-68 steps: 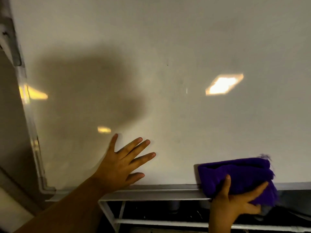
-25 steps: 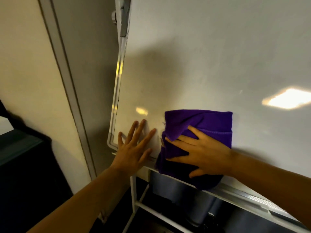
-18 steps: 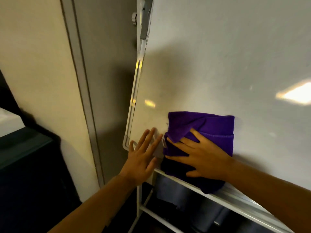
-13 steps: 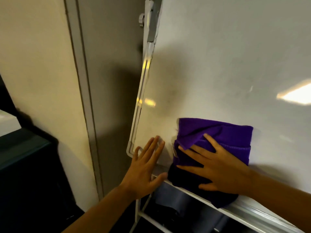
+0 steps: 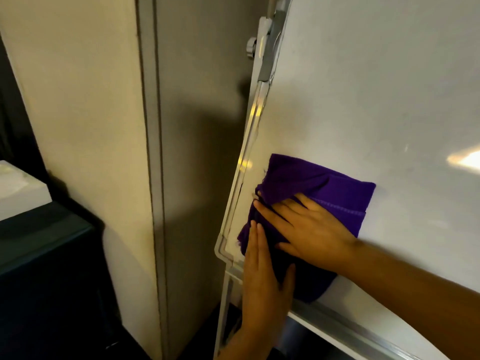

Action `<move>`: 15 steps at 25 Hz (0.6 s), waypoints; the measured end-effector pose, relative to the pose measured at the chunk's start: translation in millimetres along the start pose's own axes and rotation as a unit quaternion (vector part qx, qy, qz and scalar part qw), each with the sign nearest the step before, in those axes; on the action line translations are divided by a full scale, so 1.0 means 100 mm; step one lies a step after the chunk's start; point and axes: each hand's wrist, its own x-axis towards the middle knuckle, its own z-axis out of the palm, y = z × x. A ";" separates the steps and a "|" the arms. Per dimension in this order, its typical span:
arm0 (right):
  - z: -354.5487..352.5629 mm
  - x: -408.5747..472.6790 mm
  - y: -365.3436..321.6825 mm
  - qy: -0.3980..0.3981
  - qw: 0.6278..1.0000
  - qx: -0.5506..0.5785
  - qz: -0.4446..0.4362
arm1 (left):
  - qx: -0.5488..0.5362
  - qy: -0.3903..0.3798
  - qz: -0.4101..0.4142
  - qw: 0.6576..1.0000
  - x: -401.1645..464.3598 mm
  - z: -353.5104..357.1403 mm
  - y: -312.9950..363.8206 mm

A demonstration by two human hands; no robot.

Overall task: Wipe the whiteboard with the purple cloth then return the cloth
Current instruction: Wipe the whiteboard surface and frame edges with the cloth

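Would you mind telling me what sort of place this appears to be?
Probably an office or classroom, though that is a guess. A framed whiteboard on a metal stand with a marker ledge stands beside a plain cream wall, and a dark cabinet sits lower left.

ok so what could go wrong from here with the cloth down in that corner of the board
1. The purple cloth is pressed flat by the right hand, not gripped; its lower part hangs past the whiteboard edge and could slip off.
2. The left hand overlaps the cloth, so the two hands may get in each other's way.
3. Loose threads lie close to the corner frame and might catch.
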 end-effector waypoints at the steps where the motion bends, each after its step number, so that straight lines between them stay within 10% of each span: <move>1: -0.05 -0.01 0.08 0.011 1.000 -0.021 -0.016 | 0.001 -0.007 -0.018 1.000 0.03 0.06 0.02; 15: -0.38 -0.14 0.90 0.000 0.996 -0.088 0.020 | 0.045 0.122 -0.207 0.970 0.38 0.35 0.22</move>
